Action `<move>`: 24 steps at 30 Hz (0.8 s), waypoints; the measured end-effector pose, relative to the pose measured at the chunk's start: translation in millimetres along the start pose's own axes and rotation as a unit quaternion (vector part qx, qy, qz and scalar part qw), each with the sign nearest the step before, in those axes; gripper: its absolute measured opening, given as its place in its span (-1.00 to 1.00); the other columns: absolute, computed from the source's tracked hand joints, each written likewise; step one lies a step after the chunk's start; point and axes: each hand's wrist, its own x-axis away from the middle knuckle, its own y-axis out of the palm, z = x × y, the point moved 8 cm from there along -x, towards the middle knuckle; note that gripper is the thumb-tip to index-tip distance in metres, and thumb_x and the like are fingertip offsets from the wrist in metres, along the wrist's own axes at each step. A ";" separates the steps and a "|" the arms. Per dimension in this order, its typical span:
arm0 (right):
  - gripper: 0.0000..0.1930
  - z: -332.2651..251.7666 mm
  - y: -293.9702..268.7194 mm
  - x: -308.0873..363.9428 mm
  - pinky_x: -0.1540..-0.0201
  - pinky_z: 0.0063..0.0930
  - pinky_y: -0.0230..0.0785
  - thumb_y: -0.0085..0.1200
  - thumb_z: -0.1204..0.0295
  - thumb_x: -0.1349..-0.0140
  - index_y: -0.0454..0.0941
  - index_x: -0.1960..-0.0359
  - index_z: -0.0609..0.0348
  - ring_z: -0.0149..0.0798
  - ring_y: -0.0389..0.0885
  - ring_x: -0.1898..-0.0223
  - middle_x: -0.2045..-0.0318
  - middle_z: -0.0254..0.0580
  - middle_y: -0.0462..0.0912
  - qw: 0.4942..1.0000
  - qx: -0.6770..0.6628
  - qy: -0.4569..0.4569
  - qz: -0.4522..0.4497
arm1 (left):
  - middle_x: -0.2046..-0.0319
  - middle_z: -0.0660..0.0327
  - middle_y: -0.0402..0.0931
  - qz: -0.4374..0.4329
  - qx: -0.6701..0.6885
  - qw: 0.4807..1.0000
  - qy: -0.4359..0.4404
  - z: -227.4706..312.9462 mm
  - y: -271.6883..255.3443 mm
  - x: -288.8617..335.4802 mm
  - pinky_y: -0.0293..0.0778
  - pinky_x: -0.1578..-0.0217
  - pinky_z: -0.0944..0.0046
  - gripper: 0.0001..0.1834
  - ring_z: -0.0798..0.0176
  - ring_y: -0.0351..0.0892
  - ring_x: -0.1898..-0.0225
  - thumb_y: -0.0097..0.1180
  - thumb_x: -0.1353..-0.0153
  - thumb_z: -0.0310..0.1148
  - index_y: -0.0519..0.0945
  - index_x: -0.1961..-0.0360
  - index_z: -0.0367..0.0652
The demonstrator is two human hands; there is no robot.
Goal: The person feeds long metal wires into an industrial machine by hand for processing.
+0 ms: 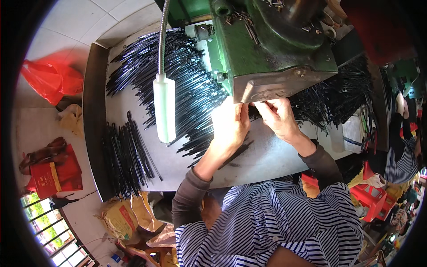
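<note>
My left hand (pixel 231 122) is raised against the lower edge of a green machine head (pixel 284 84), its fingers pressed together. Close to its right, my right hand (pixel 280 118) pinches with thumb and forefinger under the same edge. Whatever either hand grips is hidden by the fingers and the machine. A big heap of thin black rods (pixel 178 84) spreads over the metal table (pixel 267 155) left of my hands. One dark rod (pixel 235 155) lies beneath my left wrist. More black rods (pixel 336 100) are piled right of my right hand.
A white lamp (pixel 164 109) on a flexible neck hangs left of my hands. A separate bundle of rods (pixel 129 155) lies near the table's raised left edge (pixel 95 120). At right stands a pale container (pixel 353 131). Another person (pixel 400 155) is at the far right.
</note>
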 end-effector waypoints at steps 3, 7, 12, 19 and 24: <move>-0.85 0.6 1.4 -0.7 0.58 -0.71 0.13 0.06 0.52 -0.24 0.60 0.32 0.42 -0.69 0.28 0.58 0.60 -0.50 0.49 1.000 0.003 0.006 -0.004 | 0.53 0.07 0.44 -0.007 0.000 1.000 0.004 -2.4 1.9 0.5 0.38 0.60 0.13 -0.74 0.01 0.46 0.60 0.13 -0.01 -0.63 0.51 0.23 -0.20; -0.85 -2.8 0.9 -2.1 0.58 -0.71 0.12 0.05 0.53 -0.24 0.60 0.33 0.42 -0.69 0.28 0.58 0.61 -0.50 0.49 1.000 0.001 -0.011 -0.003 | 0.53 0.06 0.44 -0.021 -0.002 1.000 0.006 -7.9 6.0 1.2 0.37 0.60 0.12 -0.72 0.01 0.46 0.60 0.12 0.00 -0.65 0.51 0.22 -0.20; -0.85 -3.0 0.7 -0.6 0.60 -0.69 0.09 0.04 0.53 -0.25 0.60 0.36 0.40 -0.69 0.25 0.60 0.64 -0.52 0.45 1.000 0.012 -0.015 -0.004 | 0.53 0.06 0.43 -0.023 0.020 1.000 -0.007 -6.7 6.7 2.5 0.35 0.60 0.12 -0.71 0.00 0.45 0.61 0.13 0.02 -0.66 0.51 0.22 -0.20; -0.84 -1.0 1.8 -0.3 0.61 -0.69 0.05 0.05 0.52 -0.24 0.60 0.35 0.41 -0.69 0.23 0.62 0.68 -0.54 0.41 1.000 0.025 -0.011 -0.006 | 0.55 0.06 0.40 0.012 0.011 1.000 0.016 -9.7 6.0 8.3 0.34 0.61 0.12 -0.75 0.01 0.44 0.62 0.16 0.04 -0.63 0.50 0.29 -0.19; -0.83 17.2 4.2 -0.1 0.65 -0.70 0.05 0.03 0.48 -0.27 0.63 0.28 0.34 -0.68 0.24 0.65 0.68 -0.56 0.39 0.991 -0.089 0.095 -0.027 | 0.52 0.07 0.38 -0.104 -0.128 0.984 0.071 2.2 5.9 3.8 0.34 0.59 0.13 -0.79 0.07 0.45 0.58 0.13 0.03 -0.53 0.49 0.30 -0.22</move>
